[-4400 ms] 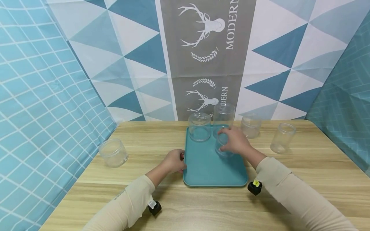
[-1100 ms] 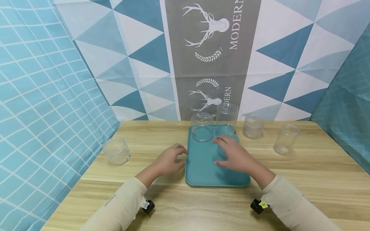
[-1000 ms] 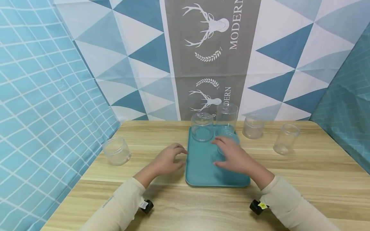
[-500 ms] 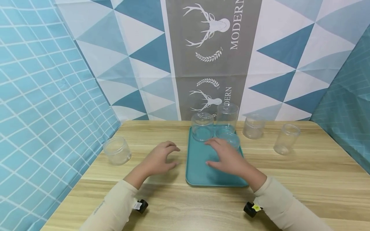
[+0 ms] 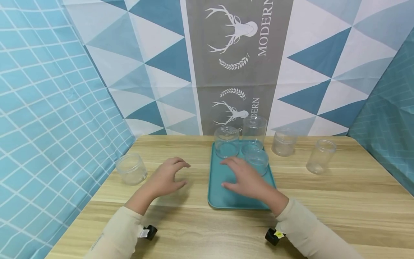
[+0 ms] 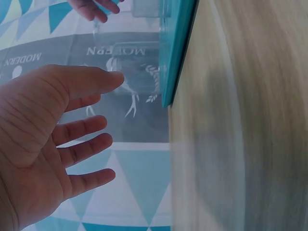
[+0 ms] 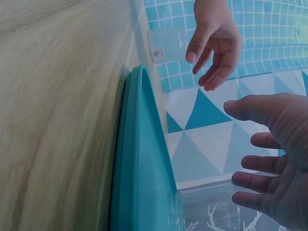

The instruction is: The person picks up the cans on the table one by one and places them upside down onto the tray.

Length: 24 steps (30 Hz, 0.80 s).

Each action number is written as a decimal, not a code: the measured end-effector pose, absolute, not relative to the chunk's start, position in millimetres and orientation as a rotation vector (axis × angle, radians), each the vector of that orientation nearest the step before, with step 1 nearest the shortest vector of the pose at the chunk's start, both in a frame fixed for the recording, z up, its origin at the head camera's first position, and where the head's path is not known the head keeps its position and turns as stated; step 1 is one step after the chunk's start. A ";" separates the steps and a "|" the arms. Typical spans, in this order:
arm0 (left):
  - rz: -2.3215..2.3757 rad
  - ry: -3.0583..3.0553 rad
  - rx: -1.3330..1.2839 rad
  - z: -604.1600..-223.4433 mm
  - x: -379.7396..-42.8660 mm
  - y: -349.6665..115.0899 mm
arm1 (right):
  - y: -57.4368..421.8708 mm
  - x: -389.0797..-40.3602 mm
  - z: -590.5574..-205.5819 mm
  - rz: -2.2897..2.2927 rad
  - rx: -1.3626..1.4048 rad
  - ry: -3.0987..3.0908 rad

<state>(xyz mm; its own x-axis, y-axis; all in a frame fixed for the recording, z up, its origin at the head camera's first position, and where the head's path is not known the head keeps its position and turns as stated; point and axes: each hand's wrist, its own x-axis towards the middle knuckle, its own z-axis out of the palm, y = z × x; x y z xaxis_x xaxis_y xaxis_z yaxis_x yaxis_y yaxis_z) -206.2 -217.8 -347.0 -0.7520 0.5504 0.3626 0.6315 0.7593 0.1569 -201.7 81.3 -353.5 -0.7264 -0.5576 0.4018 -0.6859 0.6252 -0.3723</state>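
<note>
A teal tray lies on the wooden table with three clear jars on it. A wide jar and a taller jar stand at its far end. In front of the taller one is a short jar. My right hand hovers over the tray, holding nothing, its fingertips left of the short jar. Left of the tray, over bare wood, my left hand hangs in the air with thumb and fingers spread. Both palms look free in the wrist views, where the left fingers and right fingers are apart.
Another low clear jar stands at the table's left edge. Right of the tray are a small clear jar and a slim taller one. Patterned cloth walls enclose the back and sides.
My right hand has let go of the short jar, leaving it on the tray, and has drifted left. My left hand has left the tray's edge and moved left.
</note>
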 end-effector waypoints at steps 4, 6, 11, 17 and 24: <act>-0.373 -2.640 -0.890 -343.8 -203.8 -225.7 | 77.3 -201.2 -354.1 0.745 1.027 -2.612; -0.367 -2.633 -0.872 -341.8 -202.5 -229.4 | 75.4 -201.2 -354.0 0.745 1.033 -2.618; -0.367 -2.624 -0.831 -337.0 -199.3 -238.0 | 70.8 -202.1 -353.0 0.737 1.054 -2.607; -0.371 -2.623 -0.783 -332.0 -196.0 -249.2 | 65.1 -203.8 -353.3 0.705 1.082 -2.621; -0.360 -2.627 -0.726 -326.8 -193.5 -262.6 | 59.2 -204.4 -354.2 0.717 1.138 -2.629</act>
<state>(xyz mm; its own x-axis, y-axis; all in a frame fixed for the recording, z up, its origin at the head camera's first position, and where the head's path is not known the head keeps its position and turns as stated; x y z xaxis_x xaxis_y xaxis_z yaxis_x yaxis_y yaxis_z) -193.5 -262.6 -326.8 -0.7898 0.4353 0.4322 0.5356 0.8328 0.1400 -204.4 59.2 -354.2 -0.6880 -0.6346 0.3522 -0.7255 0.5887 -0.3564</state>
